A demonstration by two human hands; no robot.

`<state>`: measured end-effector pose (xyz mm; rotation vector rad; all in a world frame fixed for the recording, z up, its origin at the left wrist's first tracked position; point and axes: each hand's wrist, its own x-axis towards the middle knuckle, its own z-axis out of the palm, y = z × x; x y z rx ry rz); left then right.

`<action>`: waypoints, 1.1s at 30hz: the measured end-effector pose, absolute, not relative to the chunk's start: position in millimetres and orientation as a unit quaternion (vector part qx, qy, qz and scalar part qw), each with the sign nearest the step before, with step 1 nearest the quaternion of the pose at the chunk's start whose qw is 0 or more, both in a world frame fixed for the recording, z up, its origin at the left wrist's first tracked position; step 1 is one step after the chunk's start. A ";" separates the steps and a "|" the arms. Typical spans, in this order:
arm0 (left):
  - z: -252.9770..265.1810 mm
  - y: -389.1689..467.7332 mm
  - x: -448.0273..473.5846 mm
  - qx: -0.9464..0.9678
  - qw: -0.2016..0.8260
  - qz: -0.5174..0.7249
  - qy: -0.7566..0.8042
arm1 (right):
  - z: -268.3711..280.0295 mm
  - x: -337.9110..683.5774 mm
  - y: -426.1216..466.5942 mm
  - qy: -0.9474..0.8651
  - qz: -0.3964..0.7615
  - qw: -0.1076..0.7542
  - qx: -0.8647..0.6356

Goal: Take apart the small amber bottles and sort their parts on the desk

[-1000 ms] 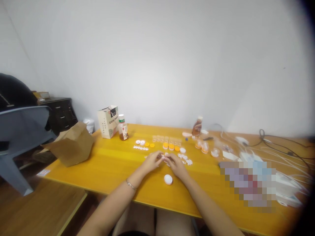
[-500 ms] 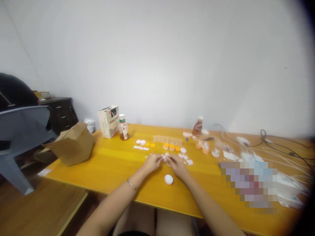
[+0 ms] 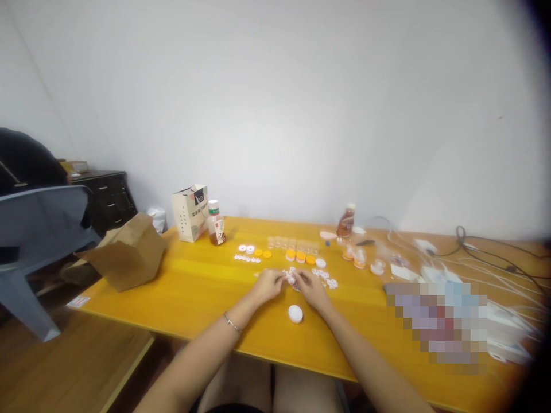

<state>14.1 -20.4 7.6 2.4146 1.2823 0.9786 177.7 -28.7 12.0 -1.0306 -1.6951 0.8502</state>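
At the middle of the table my left hand and my right hand face each other, fingertips pinched. Small white openwork plastic pieces show between and just behind the fingertips; which of them is held is too small to tell exactly. More white openwork pieces lie just right of my right hand. Toward me, below the hands, a round white lid lies flat. Behind the hands stand several orange caps with a white cap at the row's right end.
Clear small cups line up behind the caps. Left of them lie white rings, yellow caps and small white parts. A paper bag, carton, drink bottles and cables surround them. A person sits at far left.
My fingertips have drawn slightly apart, so more of the white pieces shows between them. Everything else on the table stays in place.
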 end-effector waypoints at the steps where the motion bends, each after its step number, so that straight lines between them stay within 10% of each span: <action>1: 7.6 -20.4 14.2 0.826 0.121 0.335 0.437 | 11.6 177.1 -28.1 -0.686 0.353 0.475 -0.423; 33: 12.6 -22.5 14.3 0.816 0.144 0.376 0.414 | 14.8 176.7 -29.0 -0.621 0.453 0.482 -0.421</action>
